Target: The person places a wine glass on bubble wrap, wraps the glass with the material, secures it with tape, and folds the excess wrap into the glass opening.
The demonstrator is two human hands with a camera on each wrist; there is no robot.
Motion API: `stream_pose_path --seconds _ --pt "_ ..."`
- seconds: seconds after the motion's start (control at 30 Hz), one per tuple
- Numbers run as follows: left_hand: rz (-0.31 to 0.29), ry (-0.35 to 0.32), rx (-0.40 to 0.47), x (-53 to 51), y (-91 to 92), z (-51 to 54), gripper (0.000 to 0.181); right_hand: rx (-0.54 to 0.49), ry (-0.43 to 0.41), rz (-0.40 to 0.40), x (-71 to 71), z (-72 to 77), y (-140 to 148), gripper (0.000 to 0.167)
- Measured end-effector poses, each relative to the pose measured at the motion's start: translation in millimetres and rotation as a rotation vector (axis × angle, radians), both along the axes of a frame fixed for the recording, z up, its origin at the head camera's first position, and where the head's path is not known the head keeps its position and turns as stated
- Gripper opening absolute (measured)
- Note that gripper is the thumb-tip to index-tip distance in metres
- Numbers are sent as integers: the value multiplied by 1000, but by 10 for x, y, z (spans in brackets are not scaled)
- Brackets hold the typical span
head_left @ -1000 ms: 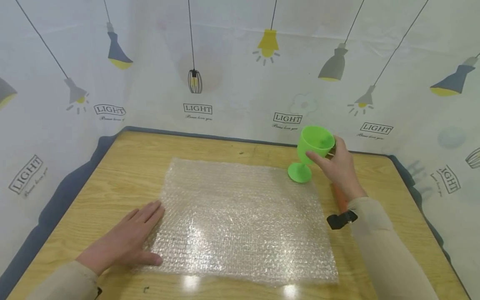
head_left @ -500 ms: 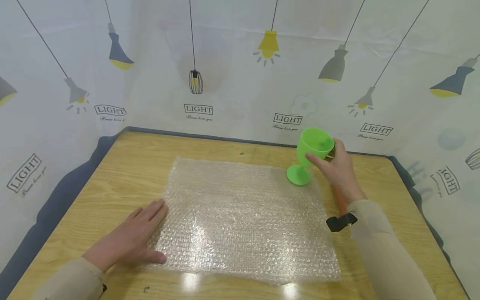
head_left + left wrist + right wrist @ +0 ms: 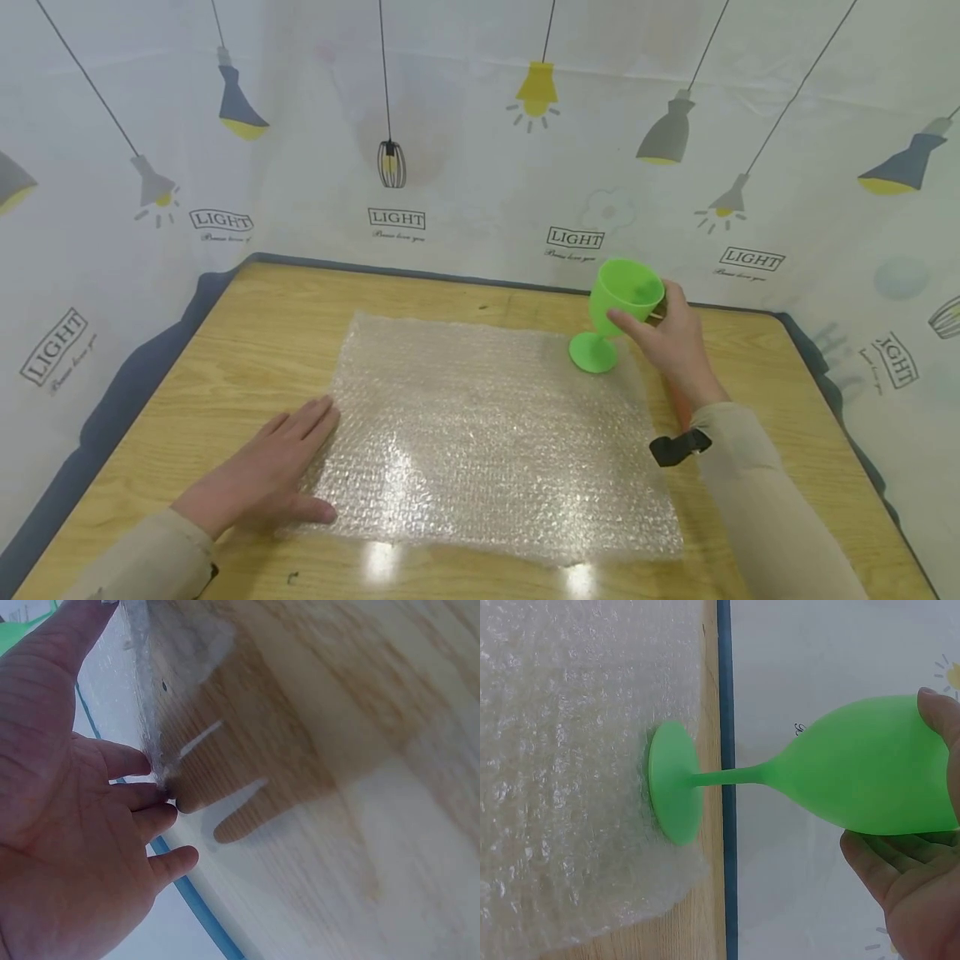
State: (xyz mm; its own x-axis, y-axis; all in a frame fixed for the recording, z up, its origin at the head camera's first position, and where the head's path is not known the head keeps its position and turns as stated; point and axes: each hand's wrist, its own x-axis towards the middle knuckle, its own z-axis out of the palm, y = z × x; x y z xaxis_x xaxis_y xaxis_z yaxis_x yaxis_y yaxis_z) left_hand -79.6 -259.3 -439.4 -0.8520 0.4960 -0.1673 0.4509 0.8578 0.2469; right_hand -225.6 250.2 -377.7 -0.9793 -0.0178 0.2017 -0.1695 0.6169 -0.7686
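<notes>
A clear sheet of bubble wrap (image 3: 487, 442) lies flat on the wooden table. My right hand (image 3: 671, 337) grips the bowl of a green goblet (image 3: 622, 292) by its side, thumb in front and fingers behind. The goblet is upright, its round foot (image 3: 676, 782) at the far right corner of the bubble wrap; whether it bears on the sheet or hovers just above, I cannot tell. At the sheet's left edge my left hand (image 3: 262, 467) rests with straight fingers. In the left wrist view its fingertips (image 3: 161, 814) meet the wrap's edge.
An orange object (image 3: 681, 408) lies right of the wrap, mostly hidden under my right forearm. A white curtain (image 3: 480, 183) printed with lamps surrounds the table on the far side and both flanks. Bare tabletop (image 3: 217, 358) shows left of the sheet.
The goblet has come slightly left and toward me in my right hand. My left hand has slid a little to the right, and the sheet's left edge has shifted slightly with it.
</notes>
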Motion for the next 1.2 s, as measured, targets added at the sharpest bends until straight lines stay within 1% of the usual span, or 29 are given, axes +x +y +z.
stream_pose_path --seconds 0.1,0.3,0.5,0.87,1.2 --pt "2 0 -2 3 8 0 132 2 -2 -3 8 -4 -9 84" --pt "-16 11 -12 -20 18 0 132 -5 -14 0 18 13 -28 85" --pt "-8 -10 -13 -34 28 -12 132 -4 -11 8 17 33 -50 83" --pt "-3 -15 -20 -23 47 1 132 -18 -15 15 45 14 -77 83" --pt "-13 15 -11 -17 53 2 130 5 14 18 43 -36 -81 81"
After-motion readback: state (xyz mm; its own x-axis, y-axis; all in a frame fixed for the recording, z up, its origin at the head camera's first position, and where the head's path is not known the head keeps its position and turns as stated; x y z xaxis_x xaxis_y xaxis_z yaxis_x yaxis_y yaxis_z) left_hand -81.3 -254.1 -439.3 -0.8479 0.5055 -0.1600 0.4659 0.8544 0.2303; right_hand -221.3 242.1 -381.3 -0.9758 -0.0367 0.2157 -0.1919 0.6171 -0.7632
